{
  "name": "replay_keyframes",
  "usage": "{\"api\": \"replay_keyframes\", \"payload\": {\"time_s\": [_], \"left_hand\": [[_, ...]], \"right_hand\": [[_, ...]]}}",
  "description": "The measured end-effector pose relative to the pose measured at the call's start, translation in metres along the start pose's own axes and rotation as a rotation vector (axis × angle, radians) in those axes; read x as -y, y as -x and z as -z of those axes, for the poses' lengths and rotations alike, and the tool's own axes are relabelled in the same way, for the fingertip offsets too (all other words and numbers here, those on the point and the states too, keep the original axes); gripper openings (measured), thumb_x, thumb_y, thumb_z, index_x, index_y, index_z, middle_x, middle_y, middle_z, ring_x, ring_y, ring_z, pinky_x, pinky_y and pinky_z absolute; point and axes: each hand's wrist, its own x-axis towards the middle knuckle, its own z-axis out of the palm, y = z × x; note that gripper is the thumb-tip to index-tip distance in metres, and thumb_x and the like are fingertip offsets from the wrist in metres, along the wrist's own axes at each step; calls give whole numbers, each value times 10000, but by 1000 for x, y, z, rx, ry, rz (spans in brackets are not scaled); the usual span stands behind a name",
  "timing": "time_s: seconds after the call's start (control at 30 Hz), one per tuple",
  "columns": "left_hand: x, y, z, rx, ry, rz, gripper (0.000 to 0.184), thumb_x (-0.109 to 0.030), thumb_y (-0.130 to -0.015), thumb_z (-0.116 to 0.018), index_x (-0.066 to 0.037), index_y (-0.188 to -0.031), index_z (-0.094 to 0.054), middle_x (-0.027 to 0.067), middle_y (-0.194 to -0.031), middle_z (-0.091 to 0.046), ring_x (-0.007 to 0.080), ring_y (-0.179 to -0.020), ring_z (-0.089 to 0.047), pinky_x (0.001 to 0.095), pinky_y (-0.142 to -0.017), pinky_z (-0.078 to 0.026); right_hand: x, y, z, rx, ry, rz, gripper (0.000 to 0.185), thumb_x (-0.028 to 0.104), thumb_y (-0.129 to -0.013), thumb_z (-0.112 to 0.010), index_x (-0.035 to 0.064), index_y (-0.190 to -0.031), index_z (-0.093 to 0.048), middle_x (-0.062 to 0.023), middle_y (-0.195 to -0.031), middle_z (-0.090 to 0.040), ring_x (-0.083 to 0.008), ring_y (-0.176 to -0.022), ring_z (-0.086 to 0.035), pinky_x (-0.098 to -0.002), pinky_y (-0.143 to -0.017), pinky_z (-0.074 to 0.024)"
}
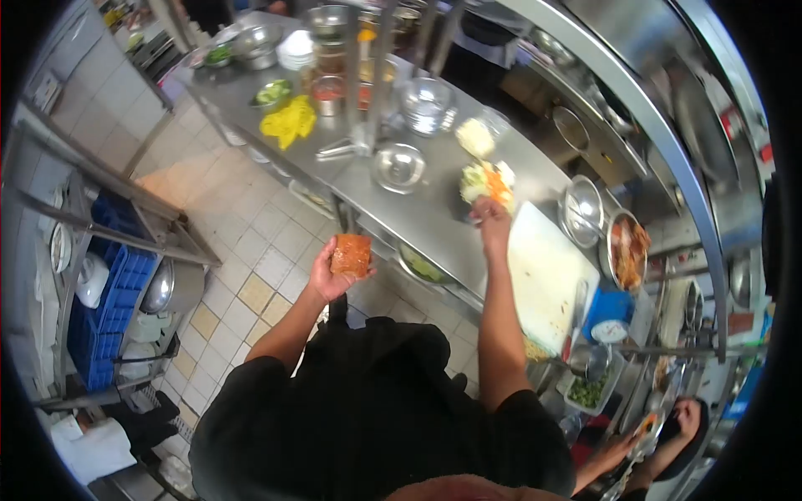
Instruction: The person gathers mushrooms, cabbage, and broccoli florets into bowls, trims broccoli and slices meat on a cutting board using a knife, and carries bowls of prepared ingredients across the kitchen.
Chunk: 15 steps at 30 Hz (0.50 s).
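My left hand (327, 282) holds an orange-brown, block-shaped piece of food (351, 255) over the floor, in front of the counter's edge. My right hand (491, 212) reaches over the steel counter (351, 179), its fingers closed at the near edge of a pile of shredded white, green and orange vegetables (488, 184). Whatever is between those fingers is too small to name. Just right of that hand lies a white cutting board (539, 271) with a knife (578, 309) on its near part. A pale shredded heap (475, 138) sits behind the vegetables.
Empty metal bowl (398, 167), yellow cloth-like item (289, 122) and steel uprights (361, 92) stand left. Right are a bowl of reddish meat (626, 250), a blue scale (608, 317) and a co-worker's hands (652, 430). Blue crates (109, 292) fill a shelf at far left.
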Motion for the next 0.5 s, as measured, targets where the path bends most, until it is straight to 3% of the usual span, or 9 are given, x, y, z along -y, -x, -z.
{"api": "replay_keyframes", "payload": {"time_s": [0.1,0.2,0.3,0.33,0.37,0.47,0.5], "left_hand": [[-55,28,13,-20,52,-80,626,-495,-900,-535,-25,-1307,-460,187,-1239,-557,396,-1111,-538,635,-1031,-342],[-98,54,32,-89,109,-183,576,-481,-900,-541,-35,-1261,-492,176,-1195,-581,367,-1070,-561,618,-1018,-362],[-130,78,52,-134,113,-301,536,-480,-899,-545,-53,-1222,-519,153,-1153,-602,327,-1027,-578,580,-989,-397],[-140,83,55,-139,107,-346,524,-481,-899,-546,-60,-1211,-527,144,-1139,-608,314,-1013,-583,565,-977,-409],[-148,88,56,-137,136,-371,491,-463,-919,-538,-61,-1199,-528,117,-1138,-605,300,-1007,-583,495,-876,-464],[-174,90,80,-157,125,-473,498,-490,-905,-531,-84,-1191,-547,108,-1132,-619,273,-1001,-591,471,-892,-463],[-183,90,80,-174,127,-489,496,-492,-906,-528,-86,-1190,-549,104,-1133,-619,268,-997,-593,460,-877,-468]], "right_hand": [[5,-73,-55,101,289,101,301,245,-922,-466,36,-911,-682,-91,-824,-689,-197,-729,-632,-349,-670,-511],[13,-117,-106,-30,150,29,331,251,-912,-452,11,-933,-679,-123,-864,-688,-209,-732,-640,-368,-641,-521],[5,-153,-129,-86,217,-30,335,250,-914,-467,-16,-942,-668,-139,-889,-687,-227,-736,-645,-374,-622,-531],[7,-157,-135,-118,184,-25,335,254,-916,-472,-18,-944,-666,-146,-890,-686,-231,-732,-645,-370,-615,-533],[6,-157,-139,-145,148,-16,335,257,-918,-476,-20,-946,-663,-153,-891,-684,-236,-728,-646,-366,-609,-535],[-12,-152,-153,-238,-7,-43,334,267,-925,-487,-20,-999,-642,-184,-874,-676,-243,-710,-649,-346,-564,-537],[-23,-150,-151,-237,50,2,350,284,-927,-505,-28,-1024,-629,-199,-893,-669,-271,-752,-646,-367,-605,-540]]}}
